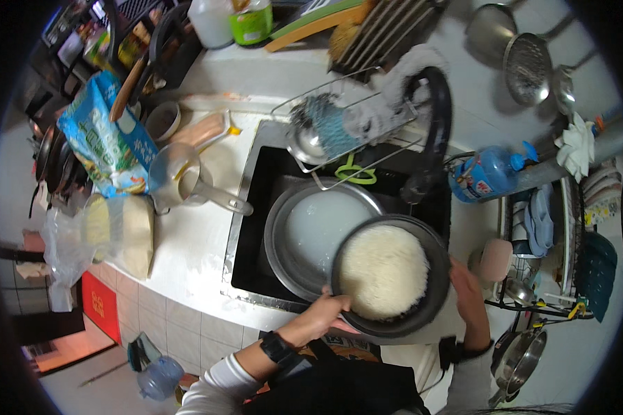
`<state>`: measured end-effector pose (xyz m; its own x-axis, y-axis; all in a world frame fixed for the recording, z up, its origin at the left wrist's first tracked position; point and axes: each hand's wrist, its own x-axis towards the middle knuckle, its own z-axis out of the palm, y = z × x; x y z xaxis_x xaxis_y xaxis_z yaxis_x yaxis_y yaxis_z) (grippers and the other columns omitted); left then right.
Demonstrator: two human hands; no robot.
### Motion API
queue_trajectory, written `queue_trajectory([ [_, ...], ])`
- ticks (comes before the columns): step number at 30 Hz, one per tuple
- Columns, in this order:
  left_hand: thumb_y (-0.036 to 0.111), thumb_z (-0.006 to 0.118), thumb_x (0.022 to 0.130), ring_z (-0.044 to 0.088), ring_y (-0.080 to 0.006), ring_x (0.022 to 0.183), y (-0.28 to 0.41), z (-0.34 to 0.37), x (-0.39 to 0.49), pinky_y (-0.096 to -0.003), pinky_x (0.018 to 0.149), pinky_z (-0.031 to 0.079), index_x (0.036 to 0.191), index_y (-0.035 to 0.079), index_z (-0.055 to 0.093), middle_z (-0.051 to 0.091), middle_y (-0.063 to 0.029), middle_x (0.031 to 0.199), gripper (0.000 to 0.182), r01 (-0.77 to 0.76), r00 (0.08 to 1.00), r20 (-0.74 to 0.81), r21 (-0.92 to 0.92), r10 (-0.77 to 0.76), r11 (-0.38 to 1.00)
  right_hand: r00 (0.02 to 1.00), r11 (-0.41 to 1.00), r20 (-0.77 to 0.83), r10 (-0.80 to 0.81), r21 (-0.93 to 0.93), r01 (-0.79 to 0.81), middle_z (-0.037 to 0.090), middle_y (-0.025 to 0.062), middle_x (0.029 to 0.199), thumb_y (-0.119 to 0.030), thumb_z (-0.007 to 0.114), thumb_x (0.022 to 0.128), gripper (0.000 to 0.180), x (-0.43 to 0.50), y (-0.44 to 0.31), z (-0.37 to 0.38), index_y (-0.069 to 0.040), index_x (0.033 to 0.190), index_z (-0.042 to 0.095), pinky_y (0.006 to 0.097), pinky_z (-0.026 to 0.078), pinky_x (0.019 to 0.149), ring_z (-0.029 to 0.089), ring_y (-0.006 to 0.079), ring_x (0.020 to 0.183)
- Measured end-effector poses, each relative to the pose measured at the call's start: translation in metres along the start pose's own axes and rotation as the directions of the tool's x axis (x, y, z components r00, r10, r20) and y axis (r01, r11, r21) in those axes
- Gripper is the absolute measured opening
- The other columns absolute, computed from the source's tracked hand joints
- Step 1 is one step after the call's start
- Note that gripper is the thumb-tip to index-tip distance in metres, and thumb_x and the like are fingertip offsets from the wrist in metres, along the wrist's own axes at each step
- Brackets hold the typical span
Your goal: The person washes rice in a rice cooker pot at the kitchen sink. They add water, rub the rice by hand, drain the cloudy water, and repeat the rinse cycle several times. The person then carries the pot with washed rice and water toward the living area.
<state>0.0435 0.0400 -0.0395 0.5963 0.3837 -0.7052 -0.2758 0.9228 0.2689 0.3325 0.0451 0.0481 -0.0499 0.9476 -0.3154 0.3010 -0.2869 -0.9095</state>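
Between my two hands is a dark round pot point(431, 306) with wet white rice point(384, 270) inside. My left hand point(324, 314) grips its near left rim, the thumb on top and the fingers underneath. On the right side, my right hand point(467, 288) presses against the outer wall; its fingertips are partly hidden. Just beyond and to the left, a wide metal basin point(280, 254) stands in the black sink point(249, 249). Cloudy whitish water point(322, 223) partly fills this basin, and the pot overlaps its near right edge.
A black faucet point(438, 114) arches over the sink's right side, beside a wire rack point(332, 181) with scrubbers. On the left counter are a measuring cup point(174, 171) and a blue printed bag point(106, 140). A blue pump bottle point(485, 174) and a dish rack point(568, 233) stand at right.
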Motion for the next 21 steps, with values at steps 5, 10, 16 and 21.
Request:
queue_trajectory([
  [5,-0.001,0.041,0.085,0.064,-0.0431,0.090,0.026,-0.011,-0.023,-0.0442,0.070,0.062,0.128,-0.007,0.000,0.038,-0.0339,0.126,0.060,-0.109,0.966,-0.235,-0.006,0.104,0.994,0.916,0.924,0.274,-0.294,-0.165,0.346,0.047,0.0145,0.140,-0.011,0.048,0.096,0.045,0.121,-0.031,0.016,-0.003,0.139,0.041,0.0318,0.034,0.105,0.047,0.0250,0.126],
  [10,0.000,0.038,0.087,0.062,-0.0440,0.096,0.031,-0.015,-0.038,-0.0476,0.067,0.063,0.132,0.000,0.006,0.039,-0.0328,0.122,0.054,-0.350,0.897,-0.266,0.057,0.352,0.935,0.816,0.719,0.476,-0.328,-0.435,0.542,0.041,0.0215,0.141,-0.017,0.055,0.092,0.059,0.225,-0.042,0.057,0.000,0.142,0.031,0.0359,0.030,0.109,0.040,0.0318,0.131],
  [16,0.000,0.037,0.085,0.061,-0.0445,0.095,0.020,-0.022,-0.042,-0.0473,0.067,0.063,0.132,0.000,0.011,0.042,-0.0299,0.120,0.054,-0.317,0.915,-0.275,-0.042,0.294,0.947,0.849,0.878,0.500,-0.173,-0.312,0.363,0.055,0.0175,0.126,-0.023,0.052,0.094,0.043,0.249,-0.044,0.065,0.004,0.128,0.048,0.0338,0.037,0.099,0.051,0.0264,0.117],
  [21,-0.001,0.038,0.083,0.062,-0.0431,0.090,0.014,-0.022,-0.033,-0.0472,0.065,0.063,0.130,-0.002,0.015,0.045,-0.0297,0.115,0.052,-0.311,0.912,-0.284,-0.012,0.295,0.950,0.825,0.924,0.498,-0.268,-0.111,0.367,0.057,0.0073,0.112,-0.018,0.054,0.095,0.052,0.215,-0.020,0.057,0.001,0.141,0.037,0.0281,0.039,0.096,0.051,0.0169,0.103],
])
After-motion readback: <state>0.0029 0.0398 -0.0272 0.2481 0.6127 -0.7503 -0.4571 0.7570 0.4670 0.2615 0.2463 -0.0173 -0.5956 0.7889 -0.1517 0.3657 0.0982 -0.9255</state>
